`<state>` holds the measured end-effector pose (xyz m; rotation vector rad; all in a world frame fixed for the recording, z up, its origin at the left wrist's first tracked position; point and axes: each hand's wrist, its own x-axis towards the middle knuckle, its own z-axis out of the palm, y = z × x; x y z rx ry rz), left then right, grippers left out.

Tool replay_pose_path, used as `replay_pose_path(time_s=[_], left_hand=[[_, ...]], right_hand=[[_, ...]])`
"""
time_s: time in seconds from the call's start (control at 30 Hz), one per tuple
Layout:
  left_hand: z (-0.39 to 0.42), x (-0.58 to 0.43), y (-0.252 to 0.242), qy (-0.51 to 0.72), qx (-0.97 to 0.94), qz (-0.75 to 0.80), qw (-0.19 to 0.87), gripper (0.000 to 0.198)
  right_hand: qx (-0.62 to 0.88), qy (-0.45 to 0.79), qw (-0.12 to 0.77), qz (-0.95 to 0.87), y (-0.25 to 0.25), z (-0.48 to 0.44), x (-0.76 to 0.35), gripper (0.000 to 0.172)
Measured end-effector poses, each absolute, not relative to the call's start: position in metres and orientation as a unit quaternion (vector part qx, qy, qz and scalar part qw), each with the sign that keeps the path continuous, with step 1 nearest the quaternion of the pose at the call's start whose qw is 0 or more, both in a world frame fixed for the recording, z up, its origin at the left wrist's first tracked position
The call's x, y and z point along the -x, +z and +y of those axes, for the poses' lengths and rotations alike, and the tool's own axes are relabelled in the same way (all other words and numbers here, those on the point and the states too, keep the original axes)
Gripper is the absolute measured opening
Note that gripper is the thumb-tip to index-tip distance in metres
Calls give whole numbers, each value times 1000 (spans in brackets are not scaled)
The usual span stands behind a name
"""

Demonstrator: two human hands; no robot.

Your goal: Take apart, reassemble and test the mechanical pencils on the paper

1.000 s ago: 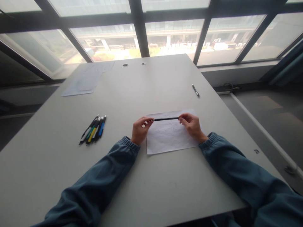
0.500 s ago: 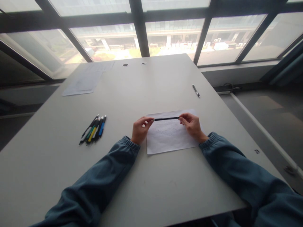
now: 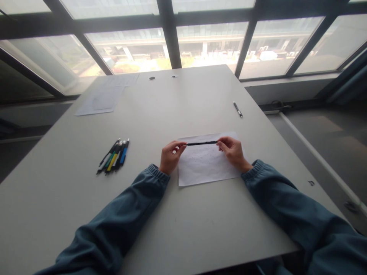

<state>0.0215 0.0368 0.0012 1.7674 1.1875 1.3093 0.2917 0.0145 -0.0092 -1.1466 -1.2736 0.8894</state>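
Pinching 1 black pen (image 3: pixel 202 143) over 1 sheet (image 3: pixel 206 172): 2 hands (image 3: pixel 169 157) (image 3: pixel 234 153), 1 per end

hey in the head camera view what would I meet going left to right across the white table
Loose cluster of black pens with white, green, yellow and blue parts → bare left hand → slim black pen → bare right hand → small dark patch. Overlapping things are left out.

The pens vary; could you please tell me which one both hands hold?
The black pen between the left hand and right hand, over the paper; the bunched pens and lone pen lie on the table.
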Motion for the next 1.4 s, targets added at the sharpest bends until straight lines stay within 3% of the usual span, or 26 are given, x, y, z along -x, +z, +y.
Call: replay_pose_path(time_s=[1.4], left_hand=[[36, -21, 2, 489, -672, 456, 319, 25]], right_hand=[[495, 371, 565, -546, -8, 14, -291, 26]])
